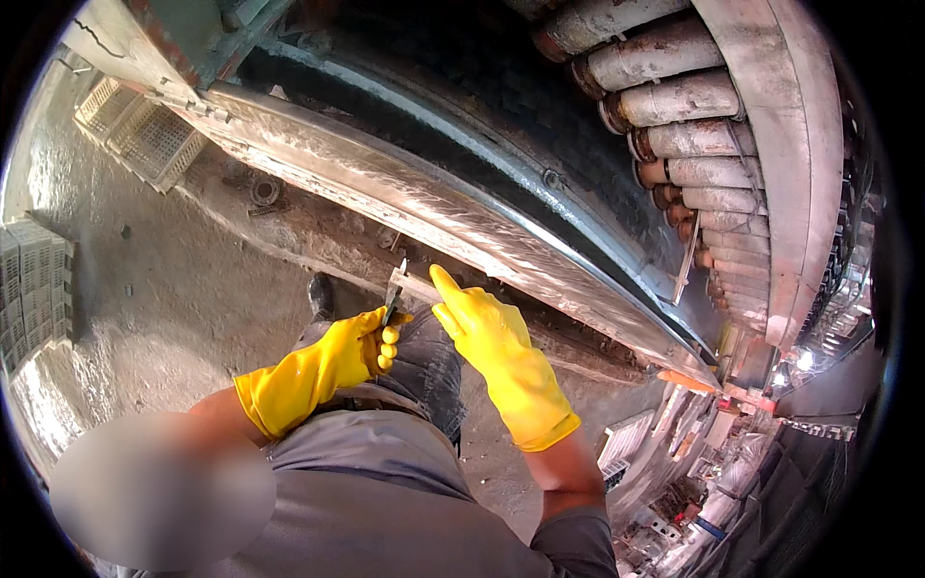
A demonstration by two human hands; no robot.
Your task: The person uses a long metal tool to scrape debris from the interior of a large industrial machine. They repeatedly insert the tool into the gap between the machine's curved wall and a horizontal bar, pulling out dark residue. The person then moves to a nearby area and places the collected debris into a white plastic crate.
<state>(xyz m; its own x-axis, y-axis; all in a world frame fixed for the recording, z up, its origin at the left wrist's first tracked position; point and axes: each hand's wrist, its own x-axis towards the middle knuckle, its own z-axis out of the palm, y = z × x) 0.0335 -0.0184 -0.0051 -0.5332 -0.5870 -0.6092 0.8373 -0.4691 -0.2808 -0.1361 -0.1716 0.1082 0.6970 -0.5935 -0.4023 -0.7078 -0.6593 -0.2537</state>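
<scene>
Both my hands wear yellow rubber gloves. My left hand [361,352] is closed around a slim tool [393,297] with a dark lower part and a pale, narrow upper end; its exact kind is too small to make out. To its right, my right hand [491,337] is raised, apart from the left, with the index finger stretched out toward the trough's side. Nothing shows in its fingers, though the palm side is partly hidden. Both hands are in front of my body, beside the long metal trough [385,178].
White rollers [674,106] line the far right, beside a pale curved beam [771,144]. Plastic crates [145,135] stand at upper left, and stacked crates [37,289] at the left edge. A round metal part [264,190] lies by the trough's base. The concrete floor [193,279] looks wet.
</scene>
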